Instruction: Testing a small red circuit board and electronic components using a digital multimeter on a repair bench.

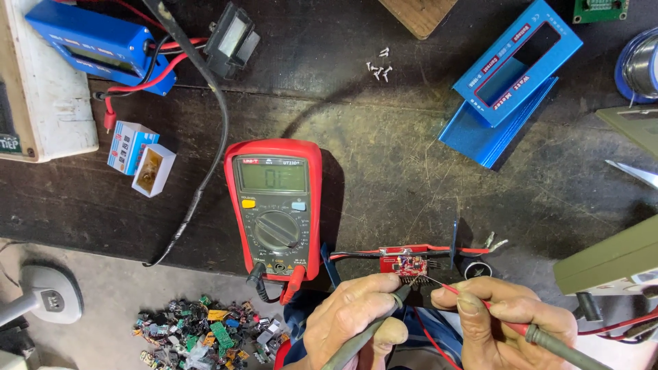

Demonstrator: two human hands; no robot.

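A small red circuit board (406, 264) with red and black wires lies at the near edge of the dark workbench (384, 164). My left hand (356, 318) grips a black meter probe (373, 322), its tip touching the board's lower edge. My right hand (510, 318) pinches a red meter probe (510, 322), and its thin metal tip reaches the board's right side. To the left stands a red multimeter (275, 209) with a grey dial and a lit display; red and black leads plug into its bottom.
Two blue metal casing halves (507, 75) lie at the back right, with loose screws (379, 68) near them. A blue meter box (96, 41), small cartons (140, 157), a black cable (202, 171) and a solder reel (641, 65) sit around. Scrap components (205, 336) lie piled on the floor.
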